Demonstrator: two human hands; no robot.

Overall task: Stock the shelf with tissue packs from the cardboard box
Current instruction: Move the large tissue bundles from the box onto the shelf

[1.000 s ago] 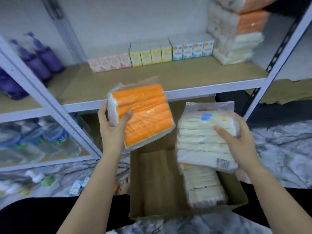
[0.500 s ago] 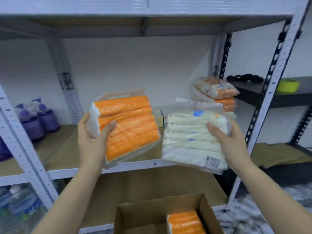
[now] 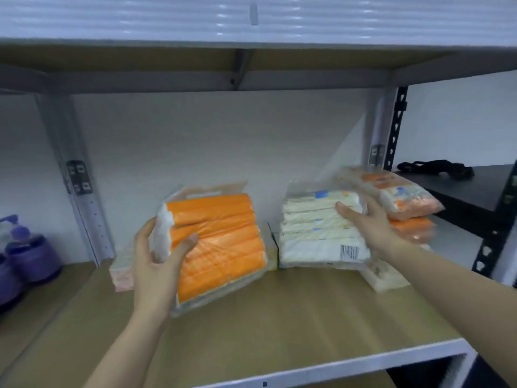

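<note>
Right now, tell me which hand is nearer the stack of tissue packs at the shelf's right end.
Right. The right hand, gripping the white tissue pack, sits just beside the stack. The left hand holds the orange tissue pack well off to the stack's left.

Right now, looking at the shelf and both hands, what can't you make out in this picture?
- Cardboard box: outside the head view, below the frame.
- Small boxes at the back of the shelf: mostly hidden by the orange tissue pack and white tissue pack.
- Print on both packs: blurred by motion.
- Stacked packs on the right: lower ones covered by the right hand and arm.
- Purple bottles: cut off by the left edge.
- Left hand: its fingers are hidden behind the orange pack.
</note>
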